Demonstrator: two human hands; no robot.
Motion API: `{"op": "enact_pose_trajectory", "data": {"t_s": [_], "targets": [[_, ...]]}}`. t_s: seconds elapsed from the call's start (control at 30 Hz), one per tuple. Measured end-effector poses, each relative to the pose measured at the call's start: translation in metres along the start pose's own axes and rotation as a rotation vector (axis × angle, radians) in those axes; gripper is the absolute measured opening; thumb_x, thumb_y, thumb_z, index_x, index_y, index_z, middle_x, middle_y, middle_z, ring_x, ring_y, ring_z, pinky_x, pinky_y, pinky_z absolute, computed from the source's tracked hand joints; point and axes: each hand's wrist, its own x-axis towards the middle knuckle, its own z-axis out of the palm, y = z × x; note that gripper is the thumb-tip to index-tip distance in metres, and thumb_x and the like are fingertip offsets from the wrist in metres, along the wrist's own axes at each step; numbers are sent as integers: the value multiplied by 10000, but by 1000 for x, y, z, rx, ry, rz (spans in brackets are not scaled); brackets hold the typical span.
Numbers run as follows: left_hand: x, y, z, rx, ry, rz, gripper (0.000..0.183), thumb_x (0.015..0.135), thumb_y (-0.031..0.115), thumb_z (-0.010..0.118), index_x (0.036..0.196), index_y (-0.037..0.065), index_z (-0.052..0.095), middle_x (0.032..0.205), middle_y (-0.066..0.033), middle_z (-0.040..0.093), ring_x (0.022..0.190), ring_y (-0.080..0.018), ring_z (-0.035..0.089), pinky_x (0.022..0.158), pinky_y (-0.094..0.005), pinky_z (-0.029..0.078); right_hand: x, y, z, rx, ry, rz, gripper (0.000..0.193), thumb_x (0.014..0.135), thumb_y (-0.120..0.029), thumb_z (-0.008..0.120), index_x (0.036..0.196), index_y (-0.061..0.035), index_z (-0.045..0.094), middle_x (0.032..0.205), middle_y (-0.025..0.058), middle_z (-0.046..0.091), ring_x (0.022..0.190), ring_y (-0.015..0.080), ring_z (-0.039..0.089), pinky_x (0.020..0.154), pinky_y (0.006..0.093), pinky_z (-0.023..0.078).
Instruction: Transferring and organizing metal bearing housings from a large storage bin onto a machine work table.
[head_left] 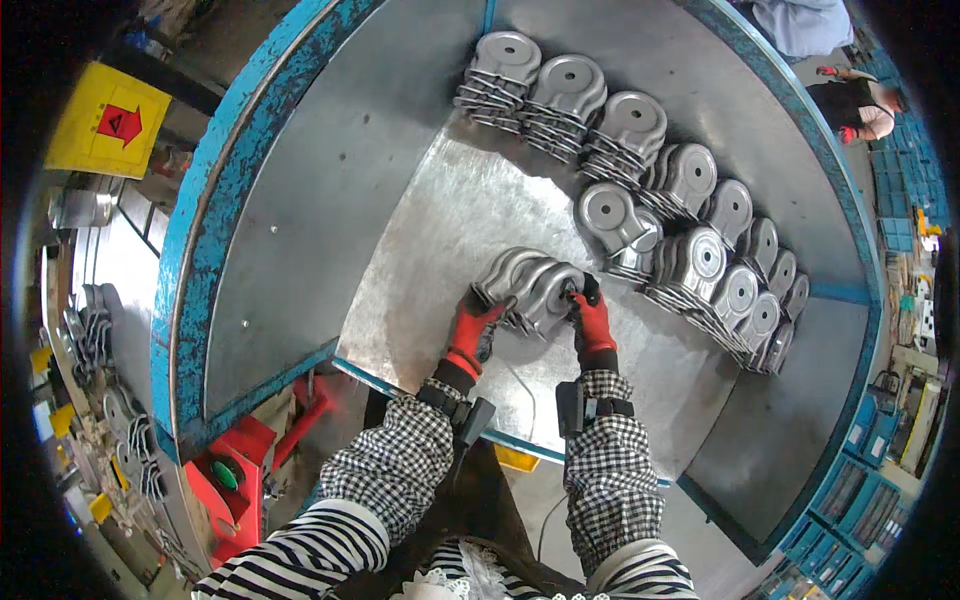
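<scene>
A short stack of grey stamped metal parts, each with a rounded raised rim, lies tilted between my hands over the metal tray floor. My left hand, in a red and black glove, closes on the stack's near left side. At its right end my right hand, gloved alike, grips the edge with thumb and fingers. Some fingertips are hidden by the parts. Just beyond my right hand, a stamped metal part with a round, holed top leans on others in the tray.
Several stacks of like parts line the tray's far and right sides. The blue-edged metal tray wall curves round the left and back. A red machine part stands at lower left. Another person is at far upper right, outside the tray.
</scene>
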Motion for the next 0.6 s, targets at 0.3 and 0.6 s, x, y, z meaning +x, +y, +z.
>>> {"op": "enact_pose_trajectory", "data": {"t_s": [0.3,0.6], "targets": [[2,8,17,221,42,117,481,632,14,694,1078,8,512,1020,-54,578,917,-138,532,806,-277,427,19,27,12,-524,57,-257,407,719,-130,607,1076,14,476,1017,146,522,919,244,502,809,346,397],[6,24,-28,111,-163,-73,467,683,-42,611,1128,-16,471,1085,-62,547,941,-148,539,806,-280,458,16,0,9,67,-490,499,384,833,-159,476,1203,-71,417,1075,66,528,472,77,475,415,190,396]]}}
